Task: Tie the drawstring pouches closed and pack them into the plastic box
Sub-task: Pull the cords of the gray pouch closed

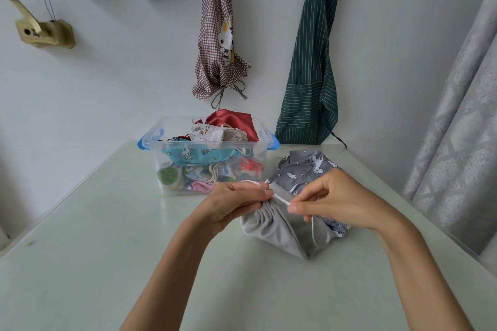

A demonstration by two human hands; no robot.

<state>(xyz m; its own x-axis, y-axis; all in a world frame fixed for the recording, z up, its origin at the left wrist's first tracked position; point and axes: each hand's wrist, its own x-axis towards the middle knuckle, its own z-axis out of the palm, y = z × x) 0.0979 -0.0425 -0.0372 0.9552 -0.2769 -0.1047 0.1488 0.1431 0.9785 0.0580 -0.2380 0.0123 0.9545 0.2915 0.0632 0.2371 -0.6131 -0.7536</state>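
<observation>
Bench [113, 236]: pale green, against a white wall.
Left hand [231, 204]: grip clenched on the grey pouch's [274, 228] gathered mouth, near right.
Right hand [333, 196]: grip pinched the white drawstring [281, 199] taut.
Plastic box [207, 158]: behind, holding pouches.

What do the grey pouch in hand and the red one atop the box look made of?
Grey pouch: matte, soft cloth, likely cotton or jersey; it gathers in fine pleats without shine. Red pouch: glossy, satin-like fabric, showing bright highlights along its folds. Plastic box: clear, with blue latches.
</observation>
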